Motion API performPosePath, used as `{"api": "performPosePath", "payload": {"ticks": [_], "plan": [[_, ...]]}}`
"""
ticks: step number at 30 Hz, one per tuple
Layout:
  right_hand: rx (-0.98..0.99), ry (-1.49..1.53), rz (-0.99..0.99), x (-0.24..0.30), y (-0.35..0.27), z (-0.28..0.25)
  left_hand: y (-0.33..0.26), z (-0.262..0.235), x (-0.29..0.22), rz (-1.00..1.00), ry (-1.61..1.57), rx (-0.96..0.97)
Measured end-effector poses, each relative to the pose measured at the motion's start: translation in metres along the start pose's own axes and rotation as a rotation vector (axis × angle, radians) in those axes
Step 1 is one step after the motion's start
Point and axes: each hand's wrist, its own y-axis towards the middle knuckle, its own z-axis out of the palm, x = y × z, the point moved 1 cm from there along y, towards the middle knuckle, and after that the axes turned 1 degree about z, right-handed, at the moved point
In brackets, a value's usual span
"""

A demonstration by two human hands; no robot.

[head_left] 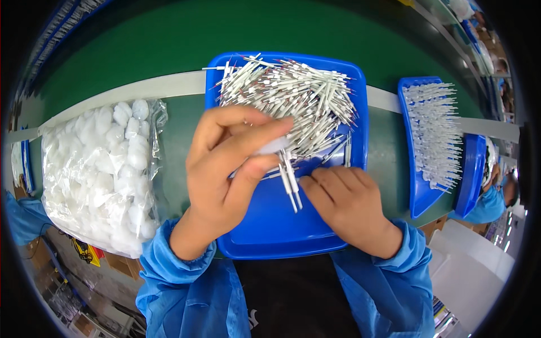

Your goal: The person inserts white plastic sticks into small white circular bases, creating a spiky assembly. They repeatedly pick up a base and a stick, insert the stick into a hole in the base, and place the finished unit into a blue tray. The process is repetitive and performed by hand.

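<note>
My left hand point(222, 163) is closed over the blue tray point(270, 222), its thumb and fingers pinching a smooth white piece point(275, 146) that is partly covered. Slim white sticks with metal-like tips point(289, 183) point down from that piece, below my fingertips. To the right of those tips, my right hand point(346, 200) hangs over the tray with its fingers curled in. Whatever it may hold is hidden. A heap of similar thin white sticks point(310, 96), some with dark or reddish ends, fills the far half of the tray.
A clear plastic bag of white oval pieces point(96, 174) lies at left. At right, a blue tray point(408, 146) holds rows of white sticks point(434, 135), with another blue tray point(470, 174) beside it. A pale strip point(163, 85) crosses the green table point(186, 34). Another person's blue sleeve point(489, 207) shows far right.
</note>
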Motion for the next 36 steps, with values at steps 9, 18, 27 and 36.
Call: {"api": "performPosePath", "payload": {"ticks": [9,18,27,36], "plan": [[-0.43,1.102,0.177,-0.028,0.048,-0.011,-0.003,0.008,0.01,-0.143,-0.166,-0.033],[-0.376,0.568,0.108,-0.027,0.063,0.002,-0.005,0.001,0.005,-0.201,-0.157,-0.045],[-0.334,0.705,0.272,-0.015,0.062,0.003,-0.001,0.006,0.003,-0.079,0.099,-0.092],[-0.392,0.364,0.147,-0.02,0.065,0.011,0.003,0.008,0.002,0.201,0.456,-0.011]]}}
